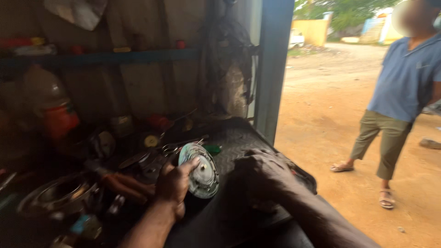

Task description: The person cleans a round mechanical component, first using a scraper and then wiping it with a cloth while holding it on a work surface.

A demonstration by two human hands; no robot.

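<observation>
My left hand (172,186) grips a round, shiny metal disc part (200,172) with a pale blue-green rim, holding it tilted on edge over a dark rubber-matted workbench (239,138). My right hand (264,177) rests palm-down on dark material on the bench, just right of the disc; its fingers are curled and I cannot make out whether it holds anything. A small green object (212,149) lies just behind the disc.
Cluttered tools lie at the left: orange-handled pliers (126,186), a metal bowl (59,195), a plastic bottle with a red label (53,108). A blue post (271,69) edges the stall. A person in a blue shirt (406,78) stands on the dirt ground at the right.
</observation>
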